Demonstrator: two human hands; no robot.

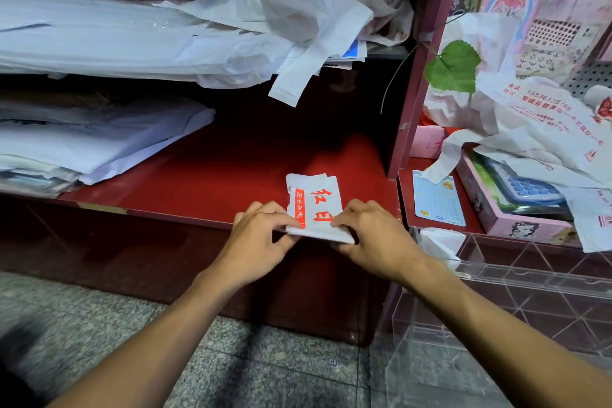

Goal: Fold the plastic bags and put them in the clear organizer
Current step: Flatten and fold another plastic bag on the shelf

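A white plastic bag with red characters (314, 200), folded into a small rectangle, lies on the front of the red shelf (215, 175). My left hand (260, 235) pinches its near left corner. My right hand (371, 235) pinches its near right edge. The clear organizer (516, 278) stands low at the right, with a folded white bag (440, 242) in its back corner. Loose crumpled white bags (318, 7) are heaped on the upper shelf. More printed bags (536, 129) spill over the right shelf.
Stacks of flat white sheets (99, 40) fill the upper left shelf and another stack (82, 142) lies on the red shelf's left. A pink box with a calculator (516, 199), a blue card (437, 200) and a green leaf (453, 66) sit at the right. Grey speckled floor (231, 358) lies below.
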